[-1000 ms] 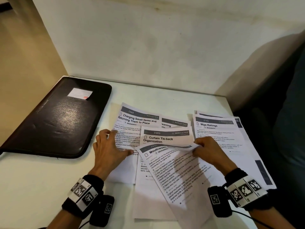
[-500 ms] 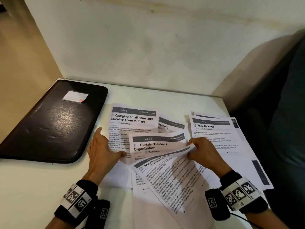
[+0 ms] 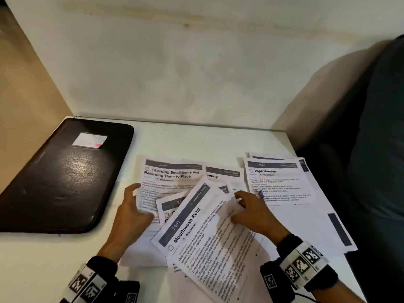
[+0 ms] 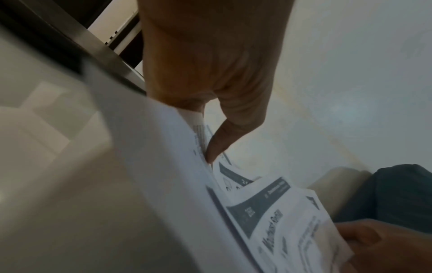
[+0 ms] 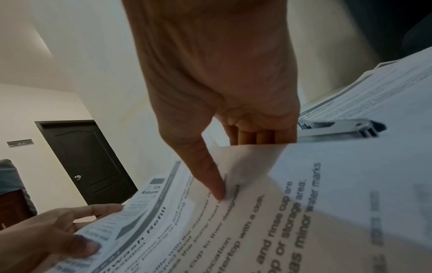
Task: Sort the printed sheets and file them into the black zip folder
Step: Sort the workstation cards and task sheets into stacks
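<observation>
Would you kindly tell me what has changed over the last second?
The right hand has swung the Mouthwash Refill sheet over the Curtain Tie-back sheet, keeping its grip. The left hand now grips the Charging Small Items sheet. Black zip folder unchanged.

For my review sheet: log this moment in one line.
phase: sorting | left hand: grips Charging sheet | right hand: pinches Mouthwash Refill sheet | black zip folder: closed

printed sheets: overlapping, fanned (text up) | black zip folder: closed, flat, left
</observation>
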